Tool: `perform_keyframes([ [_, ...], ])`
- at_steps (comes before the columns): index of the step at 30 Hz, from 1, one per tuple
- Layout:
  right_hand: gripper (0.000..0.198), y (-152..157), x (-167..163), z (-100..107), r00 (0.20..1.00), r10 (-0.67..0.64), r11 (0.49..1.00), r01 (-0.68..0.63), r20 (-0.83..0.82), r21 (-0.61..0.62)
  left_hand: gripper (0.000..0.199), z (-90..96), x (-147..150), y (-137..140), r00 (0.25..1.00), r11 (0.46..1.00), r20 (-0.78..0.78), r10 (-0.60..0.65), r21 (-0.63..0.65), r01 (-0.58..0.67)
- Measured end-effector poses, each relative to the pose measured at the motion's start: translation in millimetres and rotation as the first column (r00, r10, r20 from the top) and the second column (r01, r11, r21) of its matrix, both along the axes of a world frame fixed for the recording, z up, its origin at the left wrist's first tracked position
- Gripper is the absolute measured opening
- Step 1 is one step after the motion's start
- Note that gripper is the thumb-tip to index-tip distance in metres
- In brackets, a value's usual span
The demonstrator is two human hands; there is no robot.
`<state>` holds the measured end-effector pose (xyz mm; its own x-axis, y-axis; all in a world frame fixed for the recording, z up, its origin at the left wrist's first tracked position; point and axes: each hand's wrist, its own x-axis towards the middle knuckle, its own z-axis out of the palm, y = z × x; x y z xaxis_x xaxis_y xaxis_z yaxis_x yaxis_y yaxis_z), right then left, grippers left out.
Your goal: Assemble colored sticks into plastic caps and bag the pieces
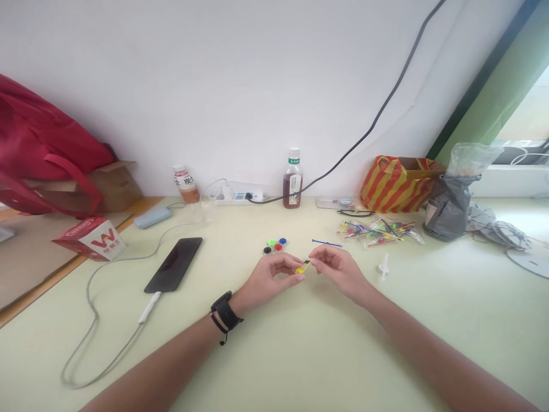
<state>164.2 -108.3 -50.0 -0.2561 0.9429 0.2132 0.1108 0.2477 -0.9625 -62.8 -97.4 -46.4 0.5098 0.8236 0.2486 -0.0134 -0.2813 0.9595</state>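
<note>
My left hand [274, 276] pinches a small yellow round plastic piece [299, 271] with a thin stem between thumb and fingers. At the stem's upper end, the fingertips of my right hand [338, 270] close on a small black piece [306, 262]. Just beyond my left hand are small round pieces in green, blue, black and red [278, 247]. A thin blue stick [326, 243] lies behind my right hand. To the right sits a white round piece with a stem through it [383, 268].
Bagged coloured sticks [380, 230] lie at the back right, before a striped bag [397, 183] and a grey bag [446, 209]. A dark drink bottle [292, 186] stands by a power strip [240, 195]. On the left are a cabled phone [174, 265] and a red-white box [92, 237].
</note>
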Motion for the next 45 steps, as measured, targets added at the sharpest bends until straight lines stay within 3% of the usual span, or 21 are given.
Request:
perform_keyframes([
  [3, 0.028, 1, 1, -2, 0.999, -0.019, 1.000, 0.019, -0.028, -0.011, 0.024, 2.0, 0, 0, 0.999, 0.995, 0.024, -0.045, -0.087, 0.047],
  [6, 0.037, 1, 3, -2, 0.996, -0.087, 0.995, 0.088, -0.025, 0.049, 0.030, 0.7, 0, 2, 0.999, 0.990, 0.045, -0.006, -0.141, 0.012],
  [11, 0.025, -4, 4, 1, 0.987, -0.113, 0.981, 0.092, 0.117, 0.169, 0.030, -1.5, -2, 6, 0.993, 0.971, 0.085, 0.078, -0.232, -0.056],
  [14, 0.046, -9, 1, 3, 0.989, -0.091, 0.977, 0.066, 0.115, 0.203, 0.030, -1.2, -3, 7, 0.990, 0.960, 0.115, 0.080, -0.276, -0.045],
  [16, 0.045, -12, -1, 3, 0.991, -0.085, 0.975, 0.061, 0.101, 0.214, 0.030, -1.0, -3, 7, 0.988, 0.955, 0.133, 0.083, -0.293, -0.041],
  [18, 0.024, -13, -2, 3, 0.987, -0.012, 0.984, -0.017, 0.162, 0.176, 0.030, -0.8, -2, 6, 0.986, 0.954, 0.139, 0.089, -0.298, -0.044],
  [22, 0.060, -10, -1, 1, 0.949, 0.151, 0.985, -0.168, 0.275, 0.036, 0.029, -1.4, -2, 7, 0.986, 0.956, 0.138, 0.095, -0.290, -0.052],
  [30, 0.024, -10, -5, 5, 0.981, 0.082, 0.994, -0.093, 0.174, 0.056, 0.025, -5.0, -3, 7, 0.988, 0.964, 0.138, 0.065, -0.266, -0.027],
  [45, 0.016, -12, -7, 2, 0.975, 0.071, 0.993, -0.088, 0.211, 0.074, 0.026, -1.8, -2, 5, 0.993, 0.967, 0.096, 0.064, -0.253, -0.038],
])
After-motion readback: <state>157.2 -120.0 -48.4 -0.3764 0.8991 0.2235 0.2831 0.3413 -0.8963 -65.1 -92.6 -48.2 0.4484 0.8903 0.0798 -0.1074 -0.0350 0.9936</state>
